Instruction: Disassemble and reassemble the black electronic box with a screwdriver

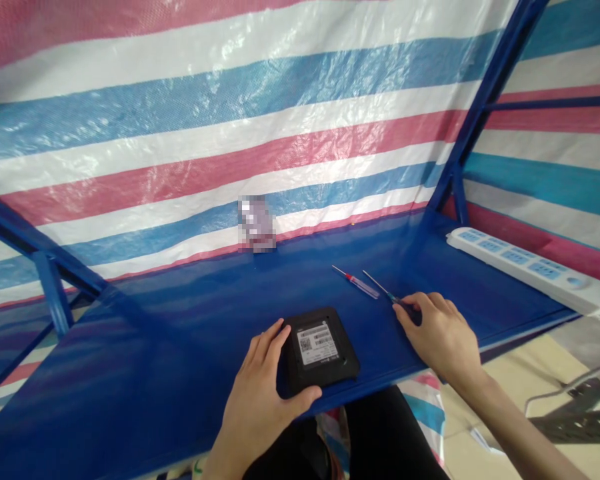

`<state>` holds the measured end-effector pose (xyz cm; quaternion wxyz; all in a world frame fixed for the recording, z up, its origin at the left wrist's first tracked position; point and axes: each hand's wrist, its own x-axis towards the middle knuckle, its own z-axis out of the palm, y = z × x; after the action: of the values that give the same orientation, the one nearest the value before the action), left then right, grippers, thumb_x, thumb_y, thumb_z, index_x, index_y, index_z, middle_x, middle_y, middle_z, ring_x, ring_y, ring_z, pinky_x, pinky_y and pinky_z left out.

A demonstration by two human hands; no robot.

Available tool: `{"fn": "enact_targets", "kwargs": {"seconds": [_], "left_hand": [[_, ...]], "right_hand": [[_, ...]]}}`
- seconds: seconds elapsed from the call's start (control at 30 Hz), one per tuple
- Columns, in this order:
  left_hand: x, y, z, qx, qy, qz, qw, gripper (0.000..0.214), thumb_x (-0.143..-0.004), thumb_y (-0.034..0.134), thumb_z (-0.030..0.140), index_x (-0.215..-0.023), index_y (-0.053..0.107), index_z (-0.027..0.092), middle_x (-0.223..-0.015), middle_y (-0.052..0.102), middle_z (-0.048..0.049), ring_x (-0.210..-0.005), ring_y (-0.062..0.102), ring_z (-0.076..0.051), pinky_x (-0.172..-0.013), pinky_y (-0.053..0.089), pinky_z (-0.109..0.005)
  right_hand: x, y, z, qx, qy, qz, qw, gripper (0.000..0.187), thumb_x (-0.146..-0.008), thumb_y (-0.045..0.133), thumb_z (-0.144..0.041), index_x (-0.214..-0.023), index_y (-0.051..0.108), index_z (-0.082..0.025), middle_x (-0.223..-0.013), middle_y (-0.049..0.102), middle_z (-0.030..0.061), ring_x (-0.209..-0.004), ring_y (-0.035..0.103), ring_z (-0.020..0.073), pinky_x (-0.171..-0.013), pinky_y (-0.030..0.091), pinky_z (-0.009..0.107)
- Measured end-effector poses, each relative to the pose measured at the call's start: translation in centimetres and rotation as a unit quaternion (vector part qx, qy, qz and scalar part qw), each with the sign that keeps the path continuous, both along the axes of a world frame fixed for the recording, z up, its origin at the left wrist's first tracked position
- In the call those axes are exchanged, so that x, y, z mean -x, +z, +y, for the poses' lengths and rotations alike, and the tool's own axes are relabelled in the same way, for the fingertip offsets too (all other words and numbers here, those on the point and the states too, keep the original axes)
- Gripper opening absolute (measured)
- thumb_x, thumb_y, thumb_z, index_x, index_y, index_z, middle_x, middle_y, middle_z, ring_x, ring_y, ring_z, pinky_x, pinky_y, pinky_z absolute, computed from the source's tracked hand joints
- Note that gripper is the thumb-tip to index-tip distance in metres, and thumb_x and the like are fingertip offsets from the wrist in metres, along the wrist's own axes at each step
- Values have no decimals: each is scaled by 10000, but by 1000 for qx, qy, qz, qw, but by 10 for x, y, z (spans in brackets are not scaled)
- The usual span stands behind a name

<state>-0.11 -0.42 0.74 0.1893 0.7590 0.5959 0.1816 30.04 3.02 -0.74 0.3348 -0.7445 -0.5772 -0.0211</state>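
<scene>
Far left, blue worktop point(170, 333) on a blue metal frame, striped plastic tarp point(230, 100) behind it. Blurred small object point(257, 223) stands at back edge, too pixelated to identify. L hand point(255, 407) closed around left side of black box point(325, 363), fingers on one edge, thumb along front, apparently to steady it. Box sits near front edge of worktop: square, matte, rounded corners, white sticker point(317, 343) w/ QR code facing up. Just right & further back, red-and-clear screwdriver point(360, 283) lies diagonally, tip pointing back-left, untouched. Beside it, R hand point(443, 337) curls over handle of dark screwdriver point(380, 285), grip closed, thin shaft angled back-left, seemingly ready to hand. Far right, white power strip point(530, 267) lies along worktop's right edge.
</scene>
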Motion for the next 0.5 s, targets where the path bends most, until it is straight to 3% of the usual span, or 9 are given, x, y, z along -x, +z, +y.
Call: {"fn": "enact_targets", "kwargs": {"seconds": [0.17, 0.3, 0.37, 0.5], "left_hand": [[1, -3, 0, 0, 2, -1, 1000, 752, -787, 674, 417, -1456, 392, 223, -1557, 397, -80, -1435, 340, -348, -1150, 344, -568], [3, -7, 0, -2, -6, 1, 1000, 757, -796, 670, 438, -1464, 385, 223, -1568, 381, -78, -1440, 328, -341, -1163, 326, -558], [3, -8, 1, -3, -6, 0, 1000, 753, -802, 666, 451, -1463, 388, 222, -1567, 380, -82, -1436, 335, -342, -1162, 327, -559], [3, -6, 1, -6, -2, -4, 1000, 763, -788, 684, 454, -1457, 402, 223, -1561, 392, -83, -1431, 346, -349, -1157, 337, -558]], "right_hand": [[-21, 10, -1, 6, -18, 126, 992, 341, -748, 592, -544, -796, 654, -212, -674, 690, 85, -627, 670, 302, -593, 526, 450], [-36, 29, -15, -6, 10, 265, 964, 477, -748, 589, -634, -904, 656, -188, -788, 762, 90, -742, 744, 268, -710, 594, 388], [-36, 43, -24, -6, 35, 343, 939, 500, -690, 674, -638, -906, 659, -187, -837, 775, 86, -783, 753, 252, -773, 600, 351], [-26, 70, -38, 112, 100, 401, 904, 609, -515, 804, -646, -888, 721, -171, -759, 775, 87, -671, 739, 245, -676, 613, 317]]}}
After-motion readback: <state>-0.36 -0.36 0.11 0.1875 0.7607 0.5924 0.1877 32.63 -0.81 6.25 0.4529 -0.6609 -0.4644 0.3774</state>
